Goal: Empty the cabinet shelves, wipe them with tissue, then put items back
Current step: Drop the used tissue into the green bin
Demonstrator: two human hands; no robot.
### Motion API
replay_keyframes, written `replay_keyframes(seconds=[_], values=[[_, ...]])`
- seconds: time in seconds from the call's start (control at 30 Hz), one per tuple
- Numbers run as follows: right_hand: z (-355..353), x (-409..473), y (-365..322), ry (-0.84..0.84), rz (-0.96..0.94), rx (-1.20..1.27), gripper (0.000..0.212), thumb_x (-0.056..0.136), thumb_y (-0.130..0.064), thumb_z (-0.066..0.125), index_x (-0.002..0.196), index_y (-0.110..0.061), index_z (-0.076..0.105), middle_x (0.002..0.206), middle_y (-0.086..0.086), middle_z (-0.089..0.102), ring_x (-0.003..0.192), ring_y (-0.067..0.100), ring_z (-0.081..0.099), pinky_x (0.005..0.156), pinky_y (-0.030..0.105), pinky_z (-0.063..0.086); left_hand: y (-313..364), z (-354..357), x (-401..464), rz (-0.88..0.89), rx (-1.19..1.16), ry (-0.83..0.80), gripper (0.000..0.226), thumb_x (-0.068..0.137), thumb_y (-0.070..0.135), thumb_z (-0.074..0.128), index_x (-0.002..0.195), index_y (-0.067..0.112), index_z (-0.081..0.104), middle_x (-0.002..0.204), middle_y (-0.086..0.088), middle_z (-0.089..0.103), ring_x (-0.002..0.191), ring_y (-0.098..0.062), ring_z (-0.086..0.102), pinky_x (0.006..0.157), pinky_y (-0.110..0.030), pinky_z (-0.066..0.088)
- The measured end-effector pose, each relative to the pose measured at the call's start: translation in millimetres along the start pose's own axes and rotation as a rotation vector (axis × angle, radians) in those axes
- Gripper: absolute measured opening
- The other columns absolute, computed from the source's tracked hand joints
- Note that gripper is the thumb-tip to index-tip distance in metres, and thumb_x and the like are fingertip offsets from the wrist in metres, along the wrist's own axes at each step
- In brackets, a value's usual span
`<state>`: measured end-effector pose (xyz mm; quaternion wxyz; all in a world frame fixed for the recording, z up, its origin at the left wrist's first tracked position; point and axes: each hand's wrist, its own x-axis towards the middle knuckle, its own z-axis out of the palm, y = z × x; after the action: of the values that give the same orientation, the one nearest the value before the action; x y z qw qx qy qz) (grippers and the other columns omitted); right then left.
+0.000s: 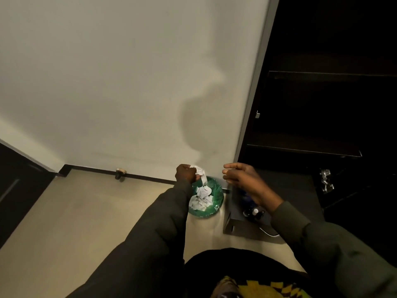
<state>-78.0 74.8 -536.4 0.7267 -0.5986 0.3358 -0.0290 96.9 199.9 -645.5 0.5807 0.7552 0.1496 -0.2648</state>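
Note:
My left hand grips a crumpled white tissue that trails down over a green bin. Several white tissue scraps lie inside the bin. My right hand hovers to the right of the tissue with its fingers loosely spread, holding nothing. To the right stands the dark open cabinet; its shelves look bare in the dim light. Below my right hand a grey box on the floor holds small bottles.
A white wall runs ahead with a dark skirting board and a door stopper. A dark door is at the left. A metal hinge glints on the cabinet door at right. Beige floor stretches to the left.

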Motion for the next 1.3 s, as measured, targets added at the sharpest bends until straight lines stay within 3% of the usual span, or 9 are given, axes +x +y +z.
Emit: replay_keyframes(seconds=[0.2, 0.33, 0.5, 0.6, 0.7, 0.87, 0.97, 1.1, 1.3], values=[[-14, 0, 5, 0.034, 0.006, 0.053, 0.025, 0.091, -0.007, 0.062, 0.117, -0.007, 0.063, 0.118, 0.022, 0.065, 0.112, 0.031, 0.064, 0.099, 0.037, 0.051, 6, 7, 11, -0.007, 0.160, -0.027, 0.016, 0.076, 0.004, 0.071, 0.065, 0.013, 0.064, 0.081, -0.016, 0.074, 0.065, -0.028, 0.071, 0.063, -0.035, 0.059], [-23, 3, 8, 0.037, 0.001, 0.078, 0.028, 0.091, -0.010, 0.063, 0.119, -0.008, 0.063, 0.115, 0.016, 0.068, 0.109, 0.026, 0.066, 0.099, 0.037, 0.051, 15, 13, 19, -0.047, 0.184, -0.148, 0.014, 0.088, 0.013, 0.069, 0.080, 0.006, 0.059, 0.080, -0.014, 0.062, 0.062, -0.027, 0.061, 0.051, -0.030, 0.053], [-45, 1, 14, 0.035, -0.024, 0.187, 0.029, 0.092, -0.007, 0.061, 0.121, -0.008, 0.062, 0.114, 0.012, 0.070, 0.106, 0.022, 0.068, 0.092, 0.028, 0.055, 7, -3, 54, -0.004, 0.260, -0.054, 0.017, 0.090, 0.025, 0.065, 0.089, 0.008, 0.063, 0.096, -0.018, 0.066, 0.090, -0.037, 0.065, 0.095, -0.044, 0.053], [-63, -4, 17, 0.107, -0.042, 0.292, 0.026, 0.093, -0.001, 0.056, 0.118, -0.004, 0.062, 0.112, 0.016, 0.069, 0.105, 0.026, 0.068, 0.088, 0.026, 0.056, 0, -10, 55, -0.016, 0.274, -0.018, 0.018, 0.089, 0.020, 0.062, 0.077, 0.006, 0.061, 0.081, -0.016, 0.065, 0.080, -0.034, 0.063, 0.082, -0.031, 0.050], [-86, -5, 24, 0.258, -0.095, 0.320, 0.021, 0.093, 0.002, 0.054, 0.111, -0.003, 0.064, 0.107, 0.018, 0.068, 0.101, 0.025, 0.068, 0.086, 0.026, 0.057, -4, 5, 41, -0.032, 0.210, -0.143, 0.015, 0.080, 0.020, 0.063, 0.068, 0.011, 0.063, 0.079, -0.014, 0.068, 0.070, -0.030, 0.061, 0.073, -0.037, 0.049], [-119, 3, 44, 0.511, -0.129, 0.043, 0.022, 0.089, 0.005, 0.059, 0.110, 0.001, 0.064, 0.099, 0.018, 0.067, 0.084, 0.017, 0.065, 0.068, 0.014, 0.054, -8, 56, -22, 0.150, 0.266, -0.384, 0.020, 0.091, 0.004, 0.053, 0.076, 0.014, 0.062, 0.074, -0.009, 0.070, 0.058, -0.021, 0.060, 0.054, -0.021, 0.046], [-130, 10, 65, 0.584, -0.145, -0.191, 0.018, 0.084, 0.009, 0.062, 0.094, -0.005, 0.068, 0.083, 0.007, 0.067, 0.067, -0.001, 0.063, 0.068, 0.019, 0.050, -16, 87, -45, 0.361, 0.456, -0.539, 0.017, 0.089, 0.006, 0.056, 0.087, 0.016, 0.069, 0.092, -0.014, 0.074, 0.077, -0.024, 0.068, 0.067, -0.025, 0.052], [-144, 12, 93, 0.575, -0.101, -0.423, 0.034, 0.078, 0.006, 0.066, 0.084, -0.028, 0.067, 0.082, -0.002, 0.069, 0.086, 0.021, 0.069, 0.085, 0.035, 0.052, -14, 114, -70, 0.592, 0.696, -0.654, 0.031, 0.086, 0.006, 0.064, 0.117, 0.013, 0.064, 0.105, -0.010, 0.071, 0.096, -0.021, 0.066, 0.086, -0.024, 0.048], [-151, 14, 109, 0.401, -0.056, -0.738, 0.046, 0.077, 0.003, 0.069, 0.119, -0.016, 0.067, 0.113, 0.001, 0.070, 0.110, 0.016, 0.064, 0.094, 0.018, 0.041, -11, 135, -74, 0.759, 0.985, -0.742, 0.064, 0.084, 0.014, 0.072, 0.142, 0.023, 0.047, 0.133, -0.006, 0.060, 0.118, -0.022, 0.059, 0.098, -0.028, 0.047]])
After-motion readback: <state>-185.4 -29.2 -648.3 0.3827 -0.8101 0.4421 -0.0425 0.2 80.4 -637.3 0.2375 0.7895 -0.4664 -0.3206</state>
